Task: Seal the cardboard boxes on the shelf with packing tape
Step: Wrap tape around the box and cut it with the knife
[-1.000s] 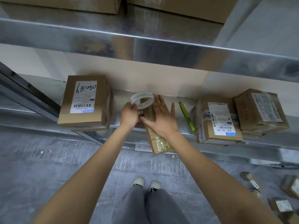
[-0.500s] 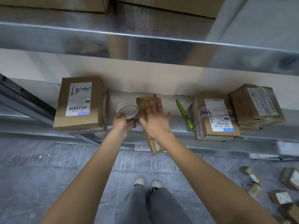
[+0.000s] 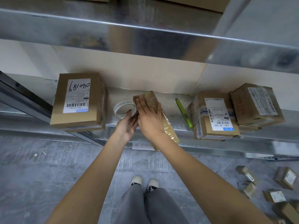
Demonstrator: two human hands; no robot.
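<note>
Lowered since a second ago onto the shelf [image 3: 178,126], tape roll [image 3: 124,109] gripped by left hand [image 3: 127,125], right hand [image 3: 149,117] flat, pressing narrow box [image 3: 161,120]; probably light, slick with tape, best held by edges.

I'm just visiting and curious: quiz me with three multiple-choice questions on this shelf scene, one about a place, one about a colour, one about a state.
1. Where is the tape roll?
A. Between the handwritten-label box and the narrow box
B. On the floor
C. On the upper shelf

2. What colour is the utility knife?
A. Red
B. Green
C. Black

3. How is the right hand?
A. Clenched in the air
B. Pinching the knife
C. Flat on the narrow box

Answers: 1 A, the roll lies on the shelf between them, with the left hand touching it. 2 B, its body is bright green. 3 C, straight fingers lie on the box top.
</note>
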